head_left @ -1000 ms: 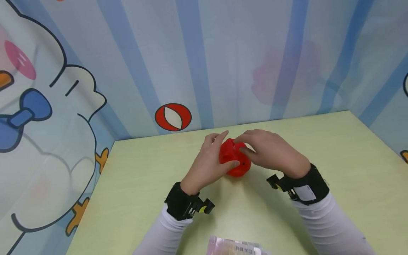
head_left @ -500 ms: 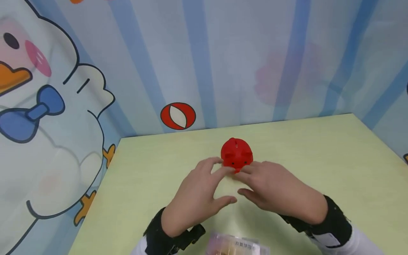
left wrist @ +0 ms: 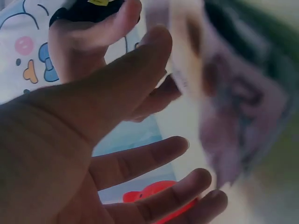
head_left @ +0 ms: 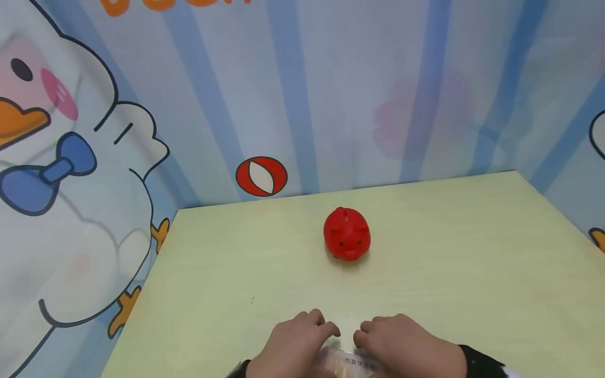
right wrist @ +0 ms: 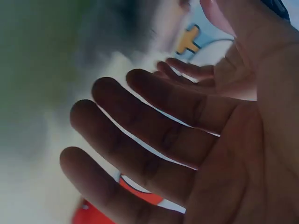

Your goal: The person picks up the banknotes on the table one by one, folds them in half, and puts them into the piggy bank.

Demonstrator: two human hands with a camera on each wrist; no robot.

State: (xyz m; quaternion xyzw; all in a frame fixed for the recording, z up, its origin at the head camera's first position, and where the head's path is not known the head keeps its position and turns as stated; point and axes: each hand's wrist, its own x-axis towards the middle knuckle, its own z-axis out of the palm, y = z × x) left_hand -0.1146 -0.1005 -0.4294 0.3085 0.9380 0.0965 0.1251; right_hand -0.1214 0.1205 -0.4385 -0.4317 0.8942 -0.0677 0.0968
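There are one left grip and one right grip, two in all, and two black straps. One table shows, with one red pig bearing two eyes, two ears and one slot. There is one packet; how many pieces it contains cannot be told. The wall has one ball, one large bird with one bow tie, one beak and two orange feet, plus one more orange shape at the right edge.
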